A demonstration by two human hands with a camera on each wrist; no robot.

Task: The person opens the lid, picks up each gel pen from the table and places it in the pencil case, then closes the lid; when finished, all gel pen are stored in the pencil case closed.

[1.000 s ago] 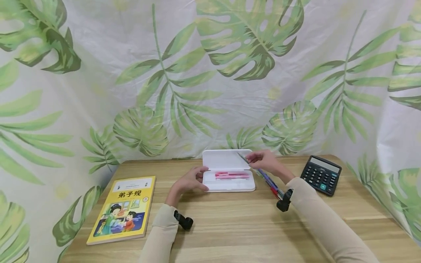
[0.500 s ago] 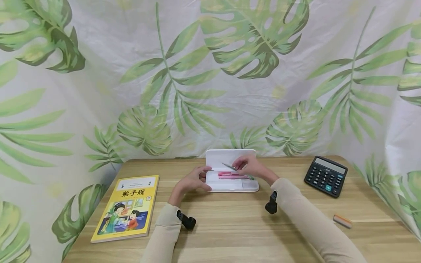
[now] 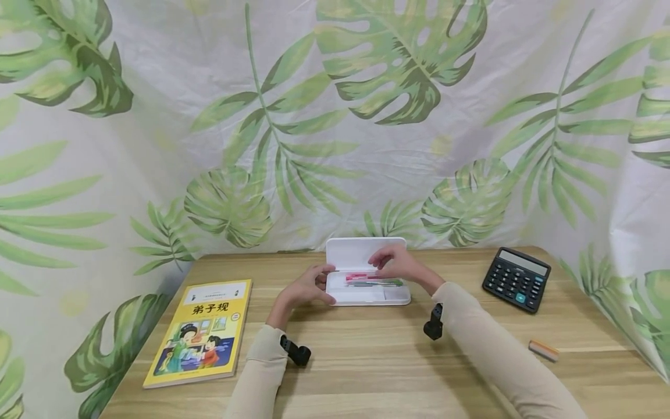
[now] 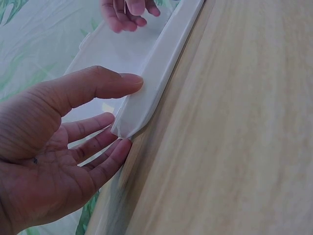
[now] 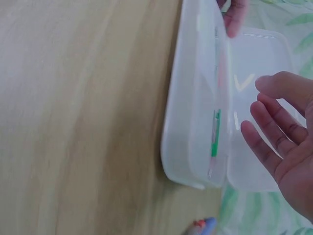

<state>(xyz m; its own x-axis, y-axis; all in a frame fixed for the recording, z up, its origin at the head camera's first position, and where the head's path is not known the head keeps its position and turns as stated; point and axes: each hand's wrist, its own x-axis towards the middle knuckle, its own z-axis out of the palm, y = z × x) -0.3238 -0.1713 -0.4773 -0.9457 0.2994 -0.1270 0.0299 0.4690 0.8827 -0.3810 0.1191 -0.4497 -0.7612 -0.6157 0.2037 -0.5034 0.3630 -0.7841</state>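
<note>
In the head view a white pencil case lies with its lid raised at the back of the table. Inside are a pink pen and a green pen. My left hand grips the case's left end, the thumb on the front wall and the other fingers at the end. Above the case, in front of the lid, hovers my right hand; the right wrist view shows its fingers apart with nothing between them.
A yellow book lies at the left. At the right are a black calculator and a small orange-and-grey block, perhaps an eraser. A blurred red-and-blue thing sits beyond the case's right end. A leaf-patterned cloth hangs behind.
My right hand has moved left from the table to over the case with a slim green pen and let it go; the pen now lies inside. My left hand stays on the case.
</note>
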